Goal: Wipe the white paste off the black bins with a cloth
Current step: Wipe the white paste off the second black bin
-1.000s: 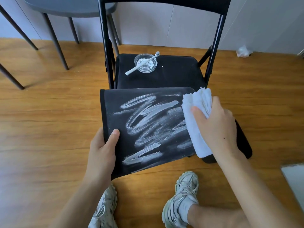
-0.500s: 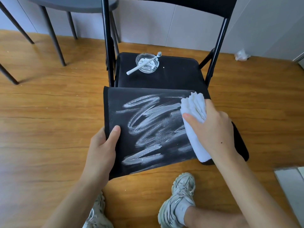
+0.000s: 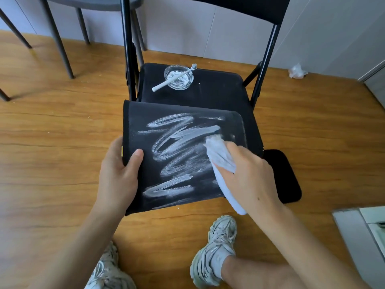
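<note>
A black bin (image 3: pixel 141 113) lies on its side in front of me, its broad face smeared with zigzag streaks of white paste (image 3: pixel 177 151). My left hand (image 3: pixel 118 176) grips the bin's left edge, thumb on the face. My right hand (image 3: pixel 248 176) holds a bunched white cloth (image 3: pixel 220 157) and presses it against the right part of the smeared face. The bin's right end leans on the seat of a black folding chair (image 3: pixel 218 92).
On the chair seat stands a glass dish (image 3: pixel 178 77) of white paste with a white toothbrush (image 3: pixel 173 79) across it. Another black piece (image 3: pixel 285 176) lies right of the bin. Table legs (image 3: pixel 60 40) stand far left. My sneakers (image 3: pixel 216 247) are on the wooden floor.
My right hand has slid the cloth from the bin's right edge leftward and down onto the smeared face. Streaks at the right look fainter. The left hand keeps its grip.
</note>
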Demonstrator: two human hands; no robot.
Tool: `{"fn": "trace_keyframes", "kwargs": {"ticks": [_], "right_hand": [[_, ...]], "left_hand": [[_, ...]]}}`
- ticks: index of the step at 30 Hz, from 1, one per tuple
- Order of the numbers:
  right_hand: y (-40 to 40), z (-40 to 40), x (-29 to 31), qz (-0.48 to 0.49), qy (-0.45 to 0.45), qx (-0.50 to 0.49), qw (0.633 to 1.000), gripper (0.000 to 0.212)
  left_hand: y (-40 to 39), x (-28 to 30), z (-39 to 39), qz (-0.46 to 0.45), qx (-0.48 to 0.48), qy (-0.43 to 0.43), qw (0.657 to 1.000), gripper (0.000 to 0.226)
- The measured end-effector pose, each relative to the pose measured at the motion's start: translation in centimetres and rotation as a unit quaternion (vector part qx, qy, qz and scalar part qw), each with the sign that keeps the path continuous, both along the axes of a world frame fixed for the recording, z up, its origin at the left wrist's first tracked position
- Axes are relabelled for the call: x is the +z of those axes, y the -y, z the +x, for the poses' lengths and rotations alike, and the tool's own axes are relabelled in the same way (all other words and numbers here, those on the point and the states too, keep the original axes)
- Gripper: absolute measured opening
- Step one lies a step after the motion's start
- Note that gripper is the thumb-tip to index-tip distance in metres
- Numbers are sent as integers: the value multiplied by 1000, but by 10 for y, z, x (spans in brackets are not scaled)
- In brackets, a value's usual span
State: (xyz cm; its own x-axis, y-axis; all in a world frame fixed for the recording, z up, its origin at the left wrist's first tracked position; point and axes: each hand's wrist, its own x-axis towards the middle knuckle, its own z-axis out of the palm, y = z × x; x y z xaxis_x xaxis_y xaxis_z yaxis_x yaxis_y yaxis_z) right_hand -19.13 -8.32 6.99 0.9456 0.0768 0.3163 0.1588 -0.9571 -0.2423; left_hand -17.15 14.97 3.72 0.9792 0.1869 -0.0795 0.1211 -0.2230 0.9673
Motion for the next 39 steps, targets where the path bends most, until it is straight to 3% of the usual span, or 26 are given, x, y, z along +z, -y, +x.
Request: {"fn": "trace_keyframes", "kwargs": {"ticks": [2, 4, 8, 11, 20, 28, 32, 36, 39], "right_hand": [[3, -3, -1, 5, -11, -9, 1000, 17], [5, 12, 3, -4, -6, -33, 999, 20], [9, 62, 15, 18, -15, -103, 994, 28], [9, 81, 18, 23, -21, -116, 993, 22], [0, -4, 1, 0, -40, -16, 999, 33], [8, 90, 14, 19, -16, -118, 993, 15], [5, 58, 9, 17, -18, -120, 992, 19], [5, -17, -4, 27, -57, -49, 997, 30], [15, -7, -1, 30, -44, -56, 997, 28]], "left_hand": [[-3, -1, 1, 44, -30, 20, 998, 48], [-3, -1, 4, 54, -43, 27, 997, 57], [-1, 2, 7, 32, -38, 31, 998, 55], [-3, 0, 11, 5, -34, 15, 999, 55], [-4, 3, 16, -24, -25, 7, 999, 63], [-5, 0, 19, -49, -22, 0, 999, 63], [-5, -3, 21, -60, -10, -9, 998, 62], [-5, -1, 18, -42, -13, -4, 999, 62], [-4, 2, 15, -35, -21, 0, 999, 63]]}}
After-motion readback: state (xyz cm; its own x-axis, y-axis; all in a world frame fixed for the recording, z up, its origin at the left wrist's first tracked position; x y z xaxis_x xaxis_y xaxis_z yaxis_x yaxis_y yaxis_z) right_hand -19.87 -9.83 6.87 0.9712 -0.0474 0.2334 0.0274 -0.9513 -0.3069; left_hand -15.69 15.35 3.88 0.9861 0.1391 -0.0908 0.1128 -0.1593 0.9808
